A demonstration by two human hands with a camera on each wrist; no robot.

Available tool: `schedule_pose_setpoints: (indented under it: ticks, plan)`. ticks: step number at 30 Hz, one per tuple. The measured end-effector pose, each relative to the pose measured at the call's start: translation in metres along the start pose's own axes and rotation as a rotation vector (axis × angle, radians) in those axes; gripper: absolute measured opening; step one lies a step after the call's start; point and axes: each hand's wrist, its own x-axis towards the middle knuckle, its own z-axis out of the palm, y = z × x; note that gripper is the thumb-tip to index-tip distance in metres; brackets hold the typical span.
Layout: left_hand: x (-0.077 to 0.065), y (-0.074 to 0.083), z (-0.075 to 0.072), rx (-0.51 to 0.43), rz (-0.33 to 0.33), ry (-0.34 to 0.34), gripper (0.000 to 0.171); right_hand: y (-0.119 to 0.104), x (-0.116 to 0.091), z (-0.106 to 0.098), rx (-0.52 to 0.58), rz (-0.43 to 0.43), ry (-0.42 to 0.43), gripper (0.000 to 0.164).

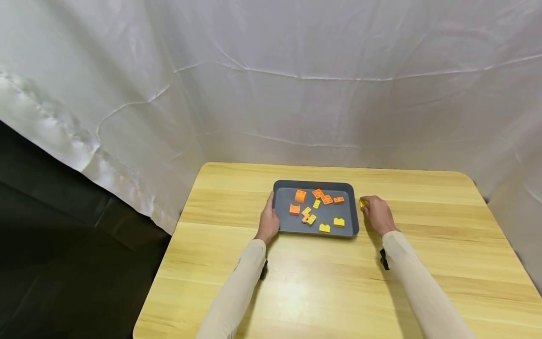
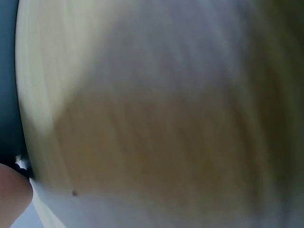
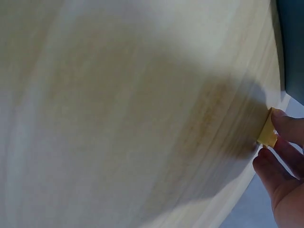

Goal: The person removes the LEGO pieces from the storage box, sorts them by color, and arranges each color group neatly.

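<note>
A shallow dark grey tray (image 1: 315, 184) lies on the table with several orange and yellow toy bricks spread inside it. My left hand (image 1: 268, 222) rests against the tray's left side, its fingers stretched along the outer edge. Only a bit of that hand (image 2: 14, 195) shows in the left wrist view, beside the dark tray wall (image 2: 8, 85). Just right of the tray, my right hand (image 1: 378, 214) pinches a small yellow brick (image 3: 268, 130) between thumb and fingers, close to the tabletop. That brick is partly hidden by the fingers.
Orange bricks (image 1: 300, 196) sit mostly toward the tray's far side, and two yellow bricks (image 1: 338, 222) near its front right. The pale wooden table (image 1: 296, 287) has rounded far corners. White cloth (image 1: 296, 113) hangs behind it; dark fabric (image 1: 76, 245) is at the left.
</note>
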Motion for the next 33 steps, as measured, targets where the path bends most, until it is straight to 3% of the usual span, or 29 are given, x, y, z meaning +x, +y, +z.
schedule_pose_setpoints:
  ticks: [6,11,16,22,27,33]
  plan:
    - [-0.002,0.001,0.001,-0.018,-0.002,-0.004,0.061,-0.001,-0.002,-0.001,0.0,0.013,-0.002,0.031]
    - [-0.001,0.002,0.002,-0.009,-0.003,-0.004,0.061,0.0,-0.003,-0.002,0.006,0.012,-0.008,0.042]
    - [-0.001,0.002,0.001,-0.005,0.0,0.0,0.062,0.0,-0.004,-0.007,0.061,0.025,-0.029,0.059]
    - [0.0,0.0,-0.001,-0.001,-0.003,-0.001,0.061,-0.007,-0.003,-0.009,0.172,0.04,-0.033,0.068]
    - [0.001,0.0,-0.002,-0.006,-0.008,0.005,0.061,-0.021,0.0,-0.001,0.2,-0.029,-0.033,0.075]
    - [0.001,0.002,0.0,-0.01,-0.003,0.0,0.06,-0.047,0.002,0.013,0.19,-0.123,-0.037,0.07]
